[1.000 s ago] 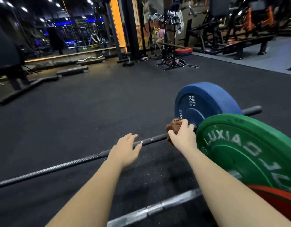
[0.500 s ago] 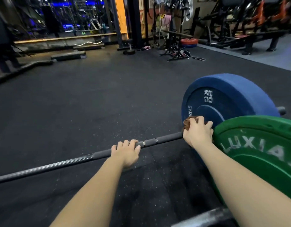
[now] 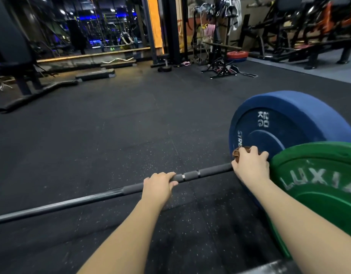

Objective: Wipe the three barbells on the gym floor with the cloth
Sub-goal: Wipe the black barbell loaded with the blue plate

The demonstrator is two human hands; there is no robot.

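A dark barbell bar [image 3: 91, 198] lies across the black rubber floor, running from the lower left up to a blue 20 kg plate [image 3: 285, 123] at the right. My left hand [image 3: 158, 186] curls over the bar's knurled part. My right hand [image 3: 249, 167] grips a brown cloth [image 3: 237, 154] bunched round the bar right against the blue plate. A green plate [image 3: 319, 190] of a second barbell stands nearer me, and its silver bar [image 3: 273, 267] shows at the bottom edge.
Black step platforms [image 3: 95, 74] and a bench base [image 3: 38, 91] lie at the far left. A rack stand [image 3: 220, 70] with stacked plates [image 3: 237, 55] is at the back, with gym machines [image 3: 309, 36] at the far right. A mirror wall [image 3: 91, 26] spans the back left.
My right hand slid the cloth along the bar up to the blue plate. My left hand went from hovering open above the bar to closing over it. The view moved closer and rightward.
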